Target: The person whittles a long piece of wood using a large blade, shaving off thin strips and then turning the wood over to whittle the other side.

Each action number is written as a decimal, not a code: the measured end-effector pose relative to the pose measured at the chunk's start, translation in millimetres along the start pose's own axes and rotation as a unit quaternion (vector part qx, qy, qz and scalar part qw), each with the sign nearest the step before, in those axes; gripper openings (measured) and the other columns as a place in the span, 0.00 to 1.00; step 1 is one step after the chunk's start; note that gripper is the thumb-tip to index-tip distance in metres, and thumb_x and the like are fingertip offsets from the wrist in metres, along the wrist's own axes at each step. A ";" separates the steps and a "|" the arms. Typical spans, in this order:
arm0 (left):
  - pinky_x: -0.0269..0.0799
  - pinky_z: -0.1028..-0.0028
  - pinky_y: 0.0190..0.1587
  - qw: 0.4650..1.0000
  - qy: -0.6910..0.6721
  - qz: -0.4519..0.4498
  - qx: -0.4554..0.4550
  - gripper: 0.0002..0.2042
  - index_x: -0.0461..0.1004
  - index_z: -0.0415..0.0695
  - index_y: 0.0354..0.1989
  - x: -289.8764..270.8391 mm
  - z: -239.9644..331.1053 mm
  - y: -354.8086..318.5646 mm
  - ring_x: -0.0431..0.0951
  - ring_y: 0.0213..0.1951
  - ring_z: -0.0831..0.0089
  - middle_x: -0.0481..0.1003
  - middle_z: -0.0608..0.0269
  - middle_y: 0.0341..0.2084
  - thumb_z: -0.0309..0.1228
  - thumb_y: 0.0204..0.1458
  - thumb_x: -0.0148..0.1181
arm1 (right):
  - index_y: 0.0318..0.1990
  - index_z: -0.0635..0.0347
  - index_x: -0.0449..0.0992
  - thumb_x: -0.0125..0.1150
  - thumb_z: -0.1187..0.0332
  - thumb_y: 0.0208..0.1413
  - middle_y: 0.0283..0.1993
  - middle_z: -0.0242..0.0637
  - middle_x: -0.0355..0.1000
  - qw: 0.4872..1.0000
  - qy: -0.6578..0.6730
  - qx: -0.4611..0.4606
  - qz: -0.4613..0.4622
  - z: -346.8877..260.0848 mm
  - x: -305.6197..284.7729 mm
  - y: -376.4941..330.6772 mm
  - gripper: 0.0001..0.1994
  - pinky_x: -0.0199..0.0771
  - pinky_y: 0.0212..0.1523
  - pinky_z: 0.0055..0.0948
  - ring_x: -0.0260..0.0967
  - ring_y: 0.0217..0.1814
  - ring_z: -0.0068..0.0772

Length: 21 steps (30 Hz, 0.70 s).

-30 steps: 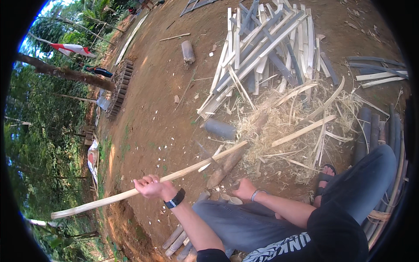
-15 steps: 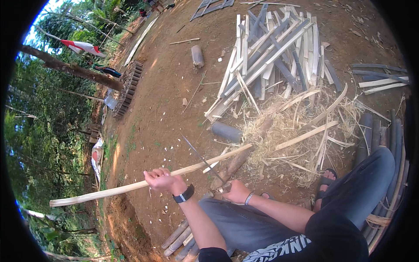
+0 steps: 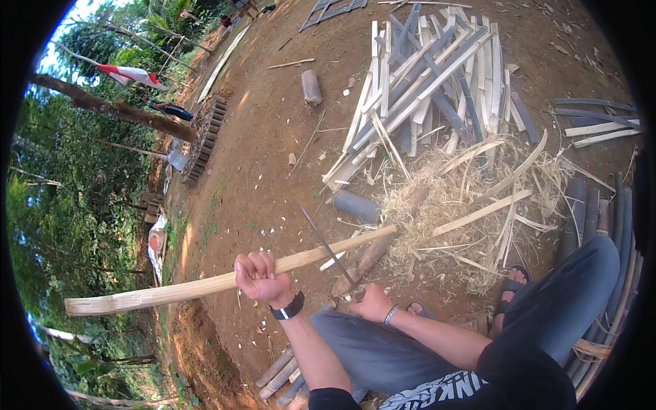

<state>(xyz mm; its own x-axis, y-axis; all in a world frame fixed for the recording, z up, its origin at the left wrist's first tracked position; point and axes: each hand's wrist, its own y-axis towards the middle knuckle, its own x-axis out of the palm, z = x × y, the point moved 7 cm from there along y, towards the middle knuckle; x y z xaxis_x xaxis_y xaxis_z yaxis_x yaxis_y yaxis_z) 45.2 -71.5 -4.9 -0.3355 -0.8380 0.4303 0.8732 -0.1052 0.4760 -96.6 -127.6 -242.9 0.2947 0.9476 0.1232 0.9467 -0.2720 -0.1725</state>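
A long pale bamboo strip (image 3: 164, 294) slants across the view, its near-left end raised and its far end by a log (image 3: 372, 258) on the ground. My left hand (image 3: 263, 279), with a dark band at the wrist, is closed around the strip near its middle. In my right hand (image 3: 372, 303) is the handle of a machete (image 3: 323, 240), gripped low beside my knee. The narrow dark blade points up and to the left, crossing the strip between my left hand and its far end. Whether the blade touches the strip I cannot tell.
Curly bamboo shavings (image 3: 471, 205) lie ahead on the right, beside a dark bamboo piece (image 3: 355, 205). Beyond spreads a large pile of split bamboo strips (image 3: 430, 89). Bamboo poles (image 3: 618, 219) lie by my right leg; cut lengths (image 3: 277, 369) lie below my left arm.
The strip has rolled, showing a broader face, and its near end has shifted slightly left and up. My left hand has turned with it. The blade's tip has moved right and up.
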 end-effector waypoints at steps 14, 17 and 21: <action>0.39 0.80 0.15 0.999 0.012 -0.037 0.001 0.19 0.49 0.53 0.16 9.0 -2.0 6.2 0.44 0.10 0.83 0.48 0.75 0.08 0.39 0.59 0.41 | 0.24 0.68 0.74 0.64 0.65 0.38 0.20 0.49 0.72 0.998 -0.025 0.060 -0.012 20.5 -12.5 12.3 0.12 0.69 0.27 0.38 0.70 0.21 0.39; 0.39 0.80 0.14 1.000 0.000 -0.030 -0.009 0.19 0.49 0.53 0.16 12.5 -8.3 11.6 0.44 0.10 0.83 0.48 0.74 0.08 0.39 0.60 0.41 | 0.25 0.70 0.75 0.65 0.65 0.37 0.21 0.52 0.72 0.998 -0.032 0.039 0.030 28.5 -10.8 9.8 0.14 0.70 0.29 0.39 0.71 0.23 0.44; 0.39 0.79 0.14 0.998 0.032 0.047 0.013 0.19 0.48 0.53 0.16 11.6 -9.2 12.2 0.45 0.11 0.82 0.48 0.74 0.08 0.38 0.60 0.40 | 0.20 0.74 0.74 0.66 0.62 0.36 0.20 0.56 0.71 0.973 -0.111 0.182 0.090 138.4 -63.3 15.5 0.18 0.72 0.26 0.39 0.73 0.23 0.49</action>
<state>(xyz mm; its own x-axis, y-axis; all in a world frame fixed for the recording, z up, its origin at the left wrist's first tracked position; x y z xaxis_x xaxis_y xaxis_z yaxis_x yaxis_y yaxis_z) 55.3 -87.4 -1.2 -0.2291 -0.8758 0.4248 0.8900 -0.0117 0.4558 -118.6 -168.6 -388.7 0.3787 0.9136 -0.1478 0.7610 -0.3983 -0.5121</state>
